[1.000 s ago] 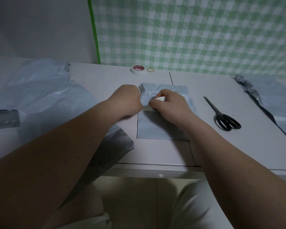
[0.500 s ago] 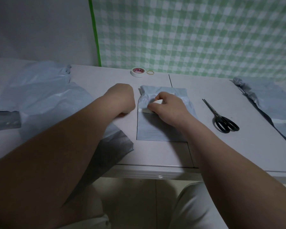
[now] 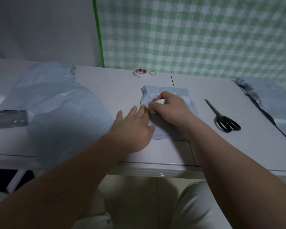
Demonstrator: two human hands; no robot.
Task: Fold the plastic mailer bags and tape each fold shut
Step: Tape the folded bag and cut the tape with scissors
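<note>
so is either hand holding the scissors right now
No, the scissors lie flat on the table, apart from the right hand.

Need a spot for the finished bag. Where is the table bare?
Bare table between the tape roll and the left bag pile, and between the scissors and the right bag pile. Crowded at the mailer bag, under the left hand and right hand.

a folded mailer bag [image 3: 178,92] lies mid-table [image 3: 116,86]. the right hand [image 3: 170,109] pinches its bunched fold with curled fingers. the left hand [image 3: 133,129] lies flat with straight fingers, its tips touching the bag's left edge. scissors [image 3: 222,119] lie to the right, tape roll [image 3: 140,72] and rubber band [image 3: 152,73] behind. loose bags [image 3: 53,103] are heaped on the left.
</note>
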